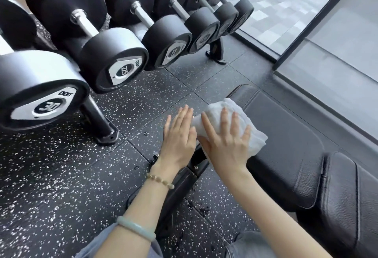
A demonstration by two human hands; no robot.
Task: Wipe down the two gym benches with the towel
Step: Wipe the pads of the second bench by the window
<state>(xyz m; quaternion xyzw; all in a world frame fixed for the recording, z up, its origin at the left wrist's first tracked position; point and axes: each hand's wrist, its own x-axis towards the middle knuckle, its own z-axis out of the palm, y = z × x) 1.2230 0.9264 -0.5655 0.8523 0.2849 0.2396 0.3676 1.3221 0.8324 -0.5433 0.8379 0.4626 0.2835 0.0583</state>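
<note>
under right hand (227,145), half the towel (256,141)

The black padded leather bench (286,145) runs off the right and bottom edges. On its left edge, the crumpled white cloth towel (221,112) lies half covered by the right hand (227,141). Left of the bench, the left hand (178,141) hides part of the black metal frame (196,161). Beyond the bench, the labels on the farthest black round dumbbells (243,15) are too blurred to read.
</note>
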